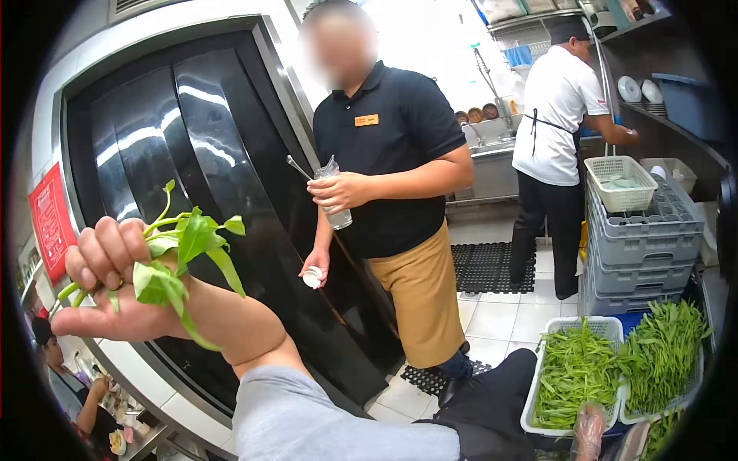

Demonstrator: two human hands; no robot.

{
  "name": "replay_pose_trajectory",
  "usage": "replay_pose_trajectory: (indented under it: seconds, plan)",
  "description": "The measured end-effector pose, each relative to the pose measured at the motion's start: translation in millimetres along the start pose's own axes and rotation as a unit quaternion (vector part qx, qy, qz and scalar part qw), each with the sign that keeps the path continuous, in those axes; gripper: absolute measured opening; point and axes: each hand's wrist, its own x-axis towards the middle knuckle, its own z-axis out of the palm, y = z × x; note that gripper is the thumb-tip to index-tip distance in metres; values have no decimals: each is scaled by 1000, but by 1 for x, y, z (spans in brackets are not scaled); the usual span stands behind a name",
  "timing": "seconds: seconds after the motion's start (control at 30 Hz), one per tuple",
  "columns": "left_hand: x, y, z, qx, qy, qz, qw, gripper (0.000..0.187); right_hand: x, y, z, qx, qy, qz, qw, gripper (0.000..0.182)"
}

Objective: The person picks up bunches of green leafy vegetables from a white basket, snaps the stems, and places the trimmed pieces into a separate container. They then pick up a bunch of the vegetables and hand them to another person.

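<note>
My left hand (115, 280) is raised on the left, its fingers closed round a small bunch of leafy green vegetable stems (196, 246). The leaves hang over my wrist and forearm. At the lower right, my right hand (590, 424), in a clear plastic glove, is by the front rim of a white basket (530, 396) of cut greens (573, 369). Its fingers are not clear enough to show a grip. Beside it stands a second basket (698, 380), heaped with longer green stems (665, 346).
A person in a dark shirt (400, 154) stands ahead, holding a clear container (332, 201) and a white lid (312, 276). Another in white (555, 115) works near the sink. Stacked grey crates (638, 253) stand right; a black door (177, 154) is left.
</note>
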Motion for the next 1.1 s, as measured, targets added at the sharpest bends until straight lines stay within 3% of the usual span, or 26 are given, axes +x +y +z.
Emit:
replay_pose_trajectory:
  seconds: [0.17, 0.27, 0.3, 0.33, 0.47, 0.57, 0.63, 0.67, 0.73, 0.77, 0.83, 0.87, 0.9, 0.93, 0.97, 1.03, 1.1]
  plan:
    - [6, -5, 5, 33, 37, -1, 999, 57, 1, 4, 1, 8, 5, 0, 1000, 25]
    - [9, 10, 14, -41, 62, 9, 997, 57, 4, 2, -1, 11, 8, -1, 1000, 24]
    - [5, 18, 12, -86, -12, -4, 996, 61, 6, 0, 0, 13, 7, 0, 1000, 24]
    - [10, 16, 13, -121, -156, -17, 980, 65, 5, -1, -2, 11, 4, 3, 1000, 23]
    - [0, -24, 21, -124, -60, -59, 989, 62, 4, -5, -1, 16, 27, 3, 1000, 22]
    - [-68, -84, 47, -23, -83, -174, 981, 55, 3, -11, -4, 25, 24, 16, 999, 22]
    - [-111, -109, 75, 162, -320, -247, 900, 42, 6, -16, -8, 8, 4, 23, 1000, 23]
    - [-153, -127, 80, 151, -385, -382, 827, 38, 6, -11, -5, 6, 3, 29, 1000, 23]
    - [-254, -147, 121, 84, -320, -596, 732, 35, 7, 6, 5, 0, 4, 44, 999, 23]
    - [-321, -157, 128, 68, -363, -637, 676, 36, 4, 13, 9, 14, 24, 23, 999, 22]
    - [-472, -155, 126, 107, -445, -632, 625, 47, 3, 23, 16, 44, 62, -23, 997, 22]
    - [-531, -149, 117, 125, -523, -585, 607, 44, 5, 19, 12, 25, 38, -9, 999, 22]
    - [-566, -132, 107, 123, -535, -598, 584, 41, 7, -2, -3, 6, 15, 4, 1000, 21]
    - [-574, -111, 102, 140, -540, -642, 526, 41, 5, -15, -11, -13, -10, 20, 1000, 21]
    - [-615, -98, 85, 161, -568, -631, 502, 41, 9, -15, -12, -10, -2, 10, 1000, 20]
    - [-670, -76, 51, 153, -628, -674, 357, 48, 5, -14, -10, -7, 6, -9, 1000, 20]
    - [-724, -46, 11, 166, -643, -631, 401, 53, 3, -10, -4, -6, 13, 7, 1000, 19]
